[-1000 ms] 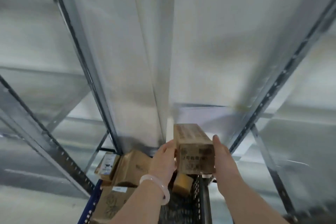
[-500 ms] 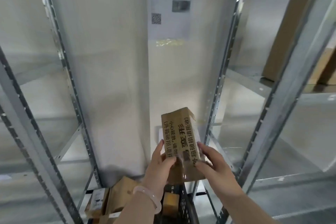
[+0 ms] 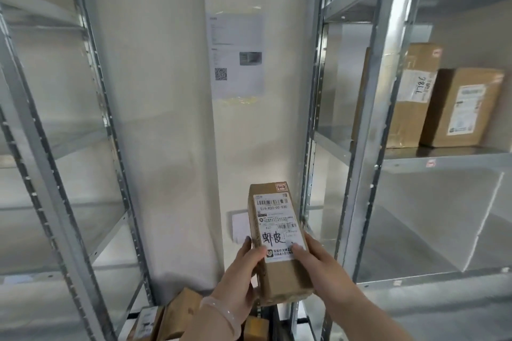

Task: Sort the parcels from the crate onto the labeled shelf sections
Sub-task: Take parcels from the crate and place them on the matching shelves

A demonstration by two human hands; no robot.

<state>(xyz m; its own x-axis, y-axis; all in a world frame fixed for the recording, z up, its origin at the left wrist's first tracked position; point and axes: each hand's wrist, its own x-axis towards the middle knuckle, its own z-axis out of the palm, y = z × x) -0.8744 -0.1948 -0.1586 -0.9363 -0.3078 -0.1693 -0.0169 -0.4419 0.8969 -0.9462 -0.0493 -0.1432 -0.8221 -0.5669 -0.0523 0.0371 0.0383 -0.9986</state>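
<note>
Box (image 3: 277, 241) turned since a moment ago, label (image 3: 277, 225) now up for reading | left hand (image 3: 241, 271) and right hand (image 3: 318, 260) each grip its near end | held just left of the shelf post (image 3: 374, 119), not yet on any shelf.

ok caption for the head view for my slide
Left hand and right hand hold a labelled parcel beside a metal shelf rack.
</note>
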